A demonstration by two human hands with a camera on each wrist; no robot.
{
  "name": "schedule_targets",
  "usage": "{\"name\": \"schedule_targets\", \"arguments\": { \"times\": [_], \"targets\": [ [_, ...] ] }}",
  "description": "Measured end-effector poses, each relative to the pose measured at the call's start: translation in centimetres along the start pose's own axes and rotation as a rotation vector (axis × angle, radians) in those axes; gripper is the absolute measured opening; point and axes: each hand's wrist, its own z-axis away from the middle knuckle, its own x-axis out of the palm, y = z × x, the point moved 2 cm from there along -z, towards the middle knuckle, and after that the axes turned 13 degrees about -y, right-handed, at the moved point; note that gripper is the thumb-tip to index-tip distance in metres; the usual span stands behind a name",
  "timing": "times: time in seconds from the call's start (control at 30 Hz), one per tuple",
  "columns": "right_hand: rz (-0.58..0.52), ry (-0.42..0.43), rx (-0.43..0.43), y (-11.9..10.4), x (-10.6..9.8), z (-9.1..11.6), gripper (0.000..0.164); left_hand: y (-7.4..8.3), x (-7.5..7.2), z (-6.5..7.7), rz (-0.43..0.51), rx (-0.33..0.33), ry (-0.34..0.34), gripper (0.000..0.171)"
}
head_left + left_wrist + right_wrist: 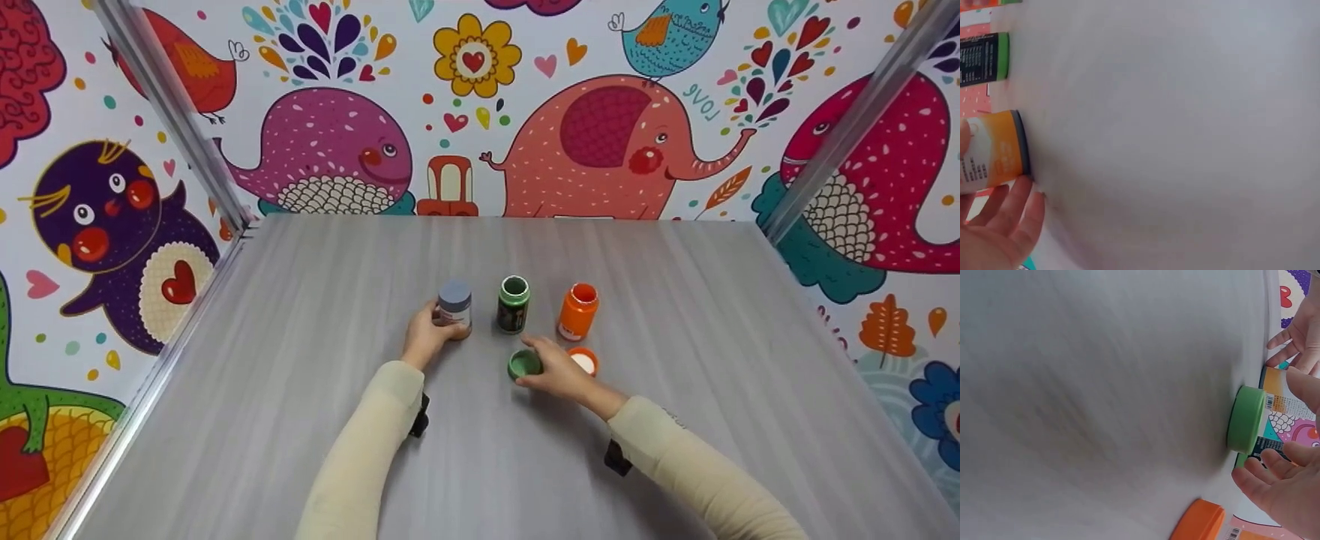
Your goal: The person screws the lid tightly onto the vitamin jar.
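Observation:
My left hand grips a small jar with a grey lid, its thumb on the near side and fingers round the far side. In the left wrist view the jar shows an orange and white label and stands upright on the table. My right hand is at a green lid that lies hollow side up. Thumb and fingers are spread on either side of the lid in the right wrist view, with a gap showing between them and its rim.
Behind the lids stand an uncapped green jar with a dark label and an uncapped orange jar. An orange lid with a white inside lies beside my right hand, partly hidden by it. Patterned walls border the grey table.

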Motion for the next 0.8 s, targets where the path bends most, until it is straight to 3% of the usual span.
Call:
{"name": "schedule_targets", "arguments": {
  "times": [0.43, 0.63, 0.8],
  "targets": [
    [0.034, -0.015, 0.119, 0.17, 0.57, -0.86, 0.064, 0.28, 0.05, -0.24, -0.038, -0.039, 0.072, 0.057],
    [0.068, -0.022, 0.118, 0.15, 0.66, -0.81, 0.066, 0.00, 0.08, -0.13, -0.049, -0.054, 0.095, 0.060],
    [0.095, 0.003, 0.097, 0.37, 0.87, -0.90, 0.063, -0.30, -0.07, 0.29, -0.093, -0.125, 0.132, 0.046]
  ]
}}
